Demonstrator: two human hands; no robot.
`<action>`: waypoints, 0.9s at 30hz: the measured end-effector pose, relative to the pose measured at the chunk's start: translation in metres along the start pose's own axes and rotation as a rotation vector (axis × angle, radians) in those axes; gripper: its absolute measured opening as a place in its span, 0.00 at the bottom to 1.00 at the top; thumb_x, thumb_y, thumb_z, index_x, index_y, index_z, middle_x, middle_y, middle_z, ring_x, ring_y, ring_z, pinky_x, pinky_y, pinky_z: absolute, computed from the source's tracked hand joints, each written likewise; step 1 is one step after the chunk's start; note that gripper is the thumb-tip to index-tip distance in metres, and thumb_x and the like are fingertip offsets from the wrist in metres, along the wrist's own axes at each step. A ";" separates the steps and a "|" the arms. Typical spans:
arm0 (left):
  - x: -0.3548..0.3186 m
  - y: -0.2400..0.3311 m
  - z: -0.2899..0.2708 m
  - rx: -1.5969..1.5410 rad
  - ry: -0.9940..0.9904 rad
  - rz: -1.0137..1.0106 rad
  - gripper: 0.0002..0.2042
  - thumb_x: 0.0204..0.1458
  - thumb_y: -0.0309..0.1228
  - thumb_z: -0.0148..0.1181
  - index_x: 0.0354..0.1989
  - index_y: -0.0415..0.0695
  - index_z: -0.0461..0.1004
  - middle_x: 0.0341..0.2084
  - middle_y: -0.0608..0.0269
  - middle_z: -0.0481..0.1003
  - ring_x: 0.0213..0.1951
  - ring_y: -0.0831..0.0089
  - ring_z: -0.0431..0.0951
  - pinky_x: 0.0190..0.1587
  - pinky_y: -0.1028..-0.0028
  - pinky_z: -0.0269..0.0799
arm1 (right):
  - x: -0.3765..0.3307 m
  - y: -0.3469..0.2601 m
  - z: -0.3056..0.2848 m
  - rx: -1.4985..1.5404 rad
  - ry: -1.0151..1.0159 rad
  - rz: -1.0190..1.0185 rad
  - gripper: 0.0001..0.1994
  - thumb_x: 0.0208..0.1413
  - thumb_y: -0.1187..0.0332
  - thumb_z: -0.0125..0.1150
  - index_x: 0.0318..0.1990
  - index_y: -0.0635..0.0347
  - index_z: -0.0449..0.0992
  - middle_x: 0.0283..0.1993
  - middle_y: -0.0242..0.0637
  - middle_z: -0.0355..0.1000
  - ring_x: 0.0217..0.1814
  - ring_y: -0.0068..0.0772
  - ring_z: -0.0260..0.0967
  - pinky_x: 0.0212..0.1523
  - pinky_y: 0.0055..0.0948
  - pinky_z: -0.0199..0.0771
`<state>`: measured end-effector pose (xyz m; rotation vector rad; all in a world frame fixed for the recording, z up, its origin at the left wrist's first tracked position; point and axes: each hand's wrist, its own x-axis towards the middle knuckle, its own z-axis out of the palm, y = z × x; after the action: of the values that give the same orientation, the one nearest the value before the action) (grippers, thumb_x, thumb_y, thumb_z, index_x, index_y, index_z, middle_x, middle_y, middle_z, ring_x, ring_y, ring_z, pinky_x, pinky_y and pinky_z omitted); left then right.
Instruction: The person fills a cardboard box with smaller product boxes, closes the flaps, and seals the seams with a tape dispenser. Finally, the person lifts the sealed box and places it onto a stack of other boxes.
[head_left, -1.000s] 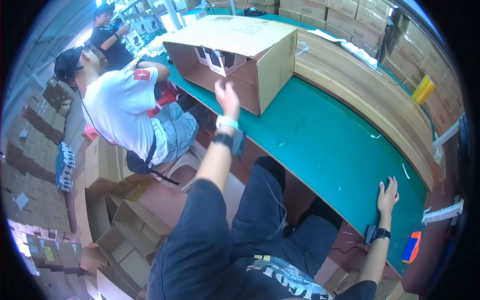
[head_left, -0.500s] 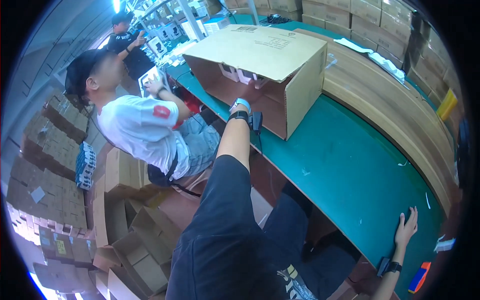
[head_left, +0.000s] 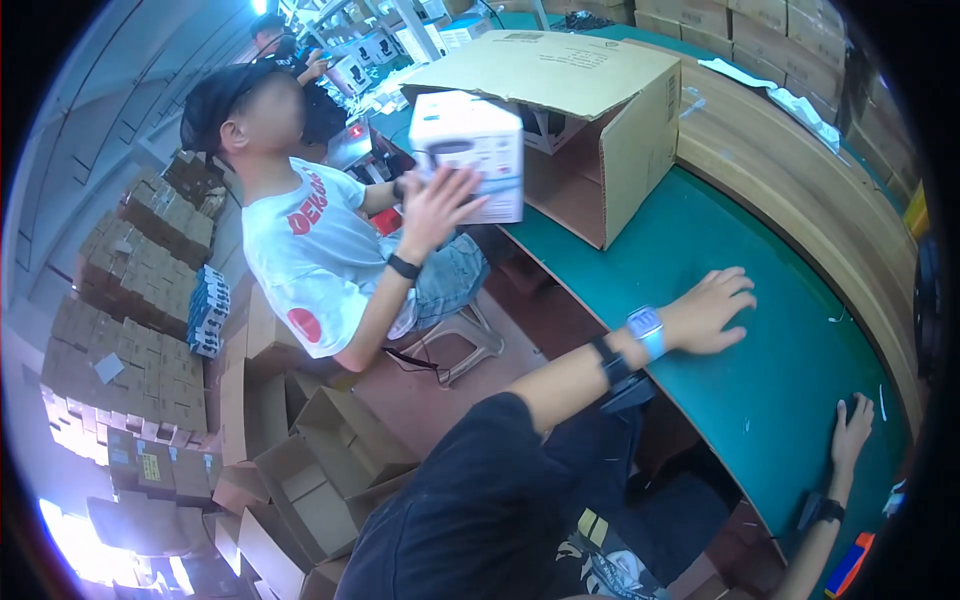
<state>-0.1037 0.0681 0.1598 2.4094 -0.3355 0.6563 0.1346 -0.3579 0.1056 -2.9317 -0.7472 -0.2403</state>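
My left hand [head_left: 708, 312] is over the green tabletop [head_left: 720, 230], its fingers spread and nothing in them; a watch with a light-blue band is on its wrist. Farther right, my right hand [head_left: 852, 432] rests on the same top, fingers apart and holding nothing. A large open cardboard carton [head_left: 640, 160] lies on its side on the table, its mouth toward the left. Part of a white box [head_left: 547, 128] shows inside it. In front of the mouth, a seated co-worker in a white shirt holds another white printed box [head_left: 470, 150] with their hand [head_left: 438, 208].
An orange-and-blue tool [head_left: 850, 566] lies near my right forearm. A wooden board [head_left: 770, 150] runs along the table's far side. Open empty cartons [head_left: 320, 490] crowd the floor at left, beside stacked cartons [head_left: 130, 350]. A second person stands farther back.
My left hand has come out of the carton and swung right over the tabletop. The co-worker has turned toward the carton and brought a white box to its mouth. My view has shifted slightly.
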 end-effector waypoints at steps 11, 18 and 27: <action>0.028 -0.058 0.044 0.268 0.208 -0.197 0.22 0.50 0.38 0.62 0.49 0.35 0.70 0.54 0.43 0.67 0.63 0.44 0.59 0.67 0.52 0.52 | -0.009 0.001 0.021 -0.119 0.370 0.089 0.23 0.64 0.54 0.53 0.61 0.58 0.66 0.64 0.45 0.63 0.68 0.49 0.57 0.66 0.47 0.55; 0.034 -0.052 0.041 0.360 0.208 -0.216 0.21 0.48 0.38 0.62 0.46 0.37 0.72 0.50 0.46 0.68 0.60 0.47 0.60 0.67 0.50 0.48 | 0.001 0.016 0.025 0.076 0.226 0.054 0.21 0.64 0.55 0.54 0.57 0.61 0.69 0.60 0.46 0.66 0.64 0.51 0.61 0.65 0.45 0.58; 0.032 -0.055 0.048 0.440 0.163 -0.209 0.18 0.48 0.38 0.61 0.44 0.38 0.74 0.45 0.50 0.71 0.54 0.53 0.65 0.63 0.52 0.52 | -0.002 0.018 0.029 -0.032 0.325 0.019 0.21 0.65 0.55 0.53 0.55 0.63 0.70 0.59 0.47 0.67 0.64 0.51 0.60 0.65 0.44 0.59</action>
<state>-0.0371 0.0784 0.1163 2.7257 0.1452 0.8967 0.1459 -0.3706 0.0752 -2.8211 -0.6699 -0.7115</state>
